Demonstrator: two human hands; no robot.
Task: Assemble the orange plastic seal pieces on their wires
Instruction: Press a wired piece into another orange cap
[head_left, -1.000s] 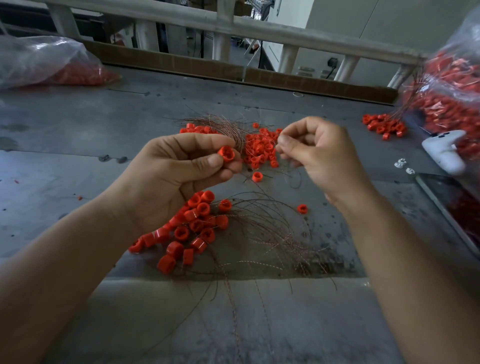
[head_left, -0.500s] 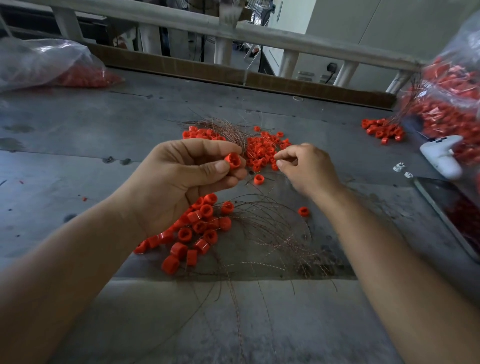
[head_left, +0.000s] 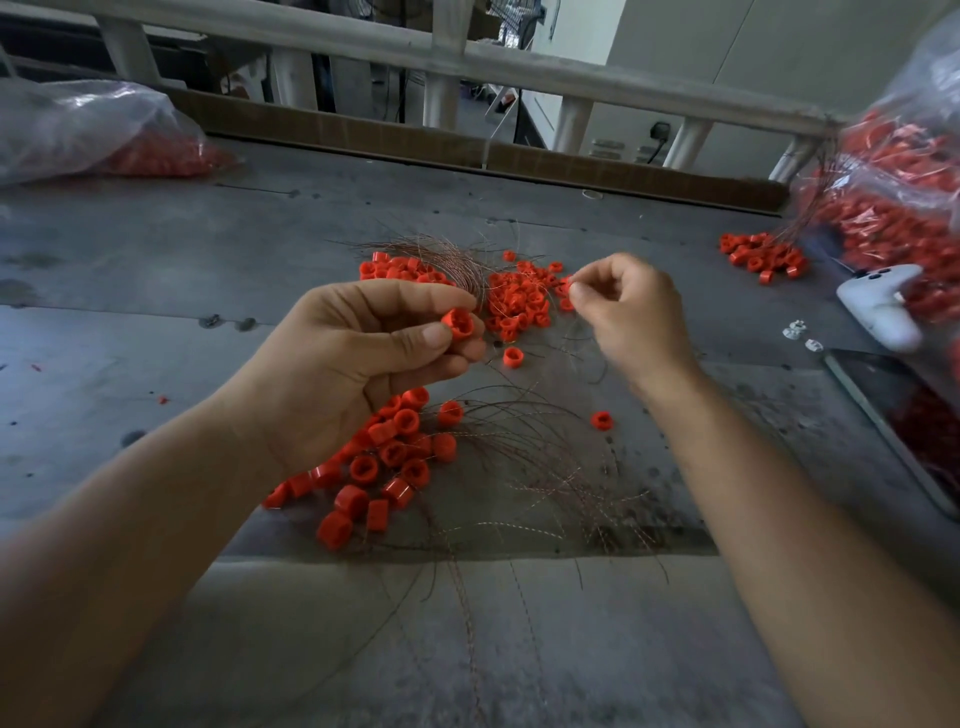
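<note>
Right hand (head_left: 631, 312) rose clear of far pile (head_left: 519, 304), grip pinching small piece (head_left: 564, 286); left hand (head_left: 358, 364) pinches seal (head_left: 458, 323).

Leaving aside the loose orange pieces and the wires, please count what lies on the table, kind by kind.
Clear plastic bags: 2
White handheld device: 1
Small white pieces: 2
Dark tablet-like screen: 1
Total: 6

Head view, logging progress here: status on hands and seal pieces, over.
Left hand pinches one orange seal piece. Right hand pinched over the far pile, contents unclear. Nothing between the hands.
</note>
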